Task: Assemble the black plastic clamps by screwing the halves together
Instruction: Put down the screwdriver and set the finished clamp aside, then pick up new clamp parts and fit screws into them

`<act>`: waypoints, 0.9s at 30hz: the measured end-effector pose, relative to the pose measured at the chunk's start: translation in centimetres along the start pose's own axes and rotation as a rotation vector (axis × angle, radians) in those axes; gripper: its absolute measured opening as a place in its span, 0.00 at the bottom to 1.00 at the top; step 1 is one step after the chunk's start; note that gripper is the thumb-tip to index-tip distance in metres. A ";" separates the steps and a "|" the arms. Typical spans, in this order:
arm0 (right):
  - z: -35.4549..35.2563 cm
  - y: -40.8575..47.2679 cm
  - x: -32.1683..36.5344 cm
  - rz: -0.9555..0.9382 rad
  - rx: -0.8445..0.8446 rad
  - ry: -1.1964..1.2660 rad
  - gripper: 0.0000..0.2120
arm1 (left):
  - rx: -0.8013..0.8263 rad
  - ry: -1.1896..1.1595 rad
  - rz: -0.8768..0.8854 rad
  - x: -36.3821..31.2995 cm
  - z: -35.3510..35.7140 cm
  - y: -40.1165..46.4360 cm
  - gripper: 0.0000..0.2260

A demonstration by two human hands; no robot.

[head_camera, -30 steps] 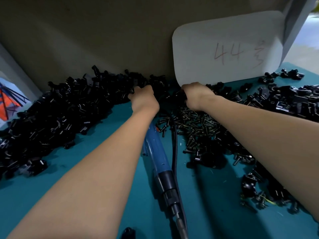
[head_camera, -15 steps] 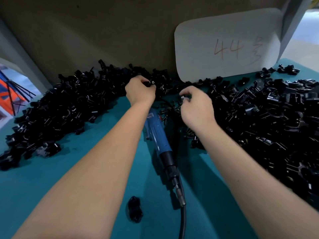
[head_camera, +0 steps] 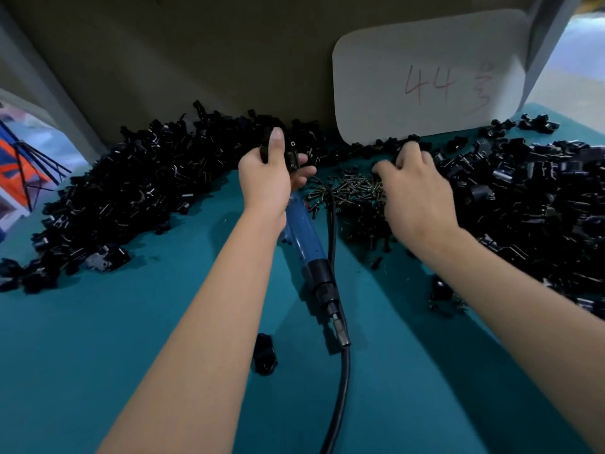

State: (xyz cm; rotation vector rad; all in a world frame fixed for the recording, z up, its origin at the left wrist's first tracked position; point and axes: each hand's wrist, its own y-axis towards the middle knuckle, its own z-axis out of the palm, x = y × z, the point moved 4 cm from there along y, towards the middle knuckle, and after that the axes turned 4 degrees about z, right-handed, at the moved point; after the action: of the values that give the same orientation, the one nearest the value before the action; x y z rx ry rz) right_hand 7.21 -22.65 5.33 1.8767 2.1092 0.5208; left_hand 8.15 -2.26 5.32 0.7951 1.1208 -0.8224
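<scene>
Teal table surface [head_camera: 98, 355] is heaped with loose black plastic clamp halves [head_camera: 137, 191]. A black plastic clamp piece [head_camera: 291, 155] is pinched above the blue electric screwdriver [head_camera: 302, 237] by the left hand [head_camera: 268, 178]. Small dark metal screws [head_camera: 350, 188] are touched by the right hand [head_camera: 415, 194], fingers curled; grasp unclear.

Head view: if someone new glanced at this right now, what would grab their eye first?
Probably the big heaps of black clamp parts banked along the back of the teal table, left and right. Next, the blue electric screwdriver lying in the middle between the forearms, cable trailing toward the viewer. Then the left hand gripping a black clamp piece, while the right hand reaches over the pile of screws.
</scene>
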 end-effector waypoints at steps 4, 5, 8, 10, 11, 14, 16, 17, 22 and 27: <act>-0.8 2.1 -0.2 0.044 -0.028 0.100 0.22 | -0.019 -0.038 -0.076 0.6 -2.5 -1.9 0.12; -1.1 2.5 0.1 0.076 -0.053 0.171 0.21 | -0.018 -0.056 -0.097 0.7 -3.0 -2.3 0.12; -1.8 3.1 1.9 0.143 -0.069 0.487 0.16 | 0.016 -0.279 -0.191 0.8 -4.1 -3.5 0.08; -1.6 3.0 3.6 0.196 -0.014 0.790 0.13 | 0.042 -0.403 -0.214 0.9 -4.8 -4.3 0.07; -1.3 2.7 4.6 0.225 0.033 0.954 0.11 | 0.055 -0.406 -0.200 1.1 -5.1 -4.6 0.09; -0.2 1.0 7.4 0.242 0.219 1.334 0.08 | 0.108 -0.259 -0.126 1.6 -5.7 -5.4 0.11; 0.3 0.1 8.4 0.192 0.278 1.456 0.08 | 0.130 -0.183 -0.105 1.9 -5.8 -5.5 0.11; 0.6 -0.1 8.5 0.172 0.283 1.485 0.09 | 0.131 -0.159 -0.104 2.1 -5.9 -5.5 0.11; 1.5 -0.6 8.2 0.084 0.312 1.591 0.12 | 0.082 -0.258 -0.218 2.5 -6.5 -5.5 0.14; 2.1 -0.8 7.4 -0.018 0.309 1.583 0.15 | 0.088 -0.414 -0.275 2.5 -6.9 -5.2 0.11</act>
State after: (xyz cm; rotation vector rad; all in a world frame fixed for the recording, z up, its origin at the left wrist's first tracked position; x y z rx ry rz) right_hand 6.48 -15.25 3.40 1.6344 3.0840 2.3599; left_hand 1.13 0.86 0.59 0.5140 0.8350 -1.2123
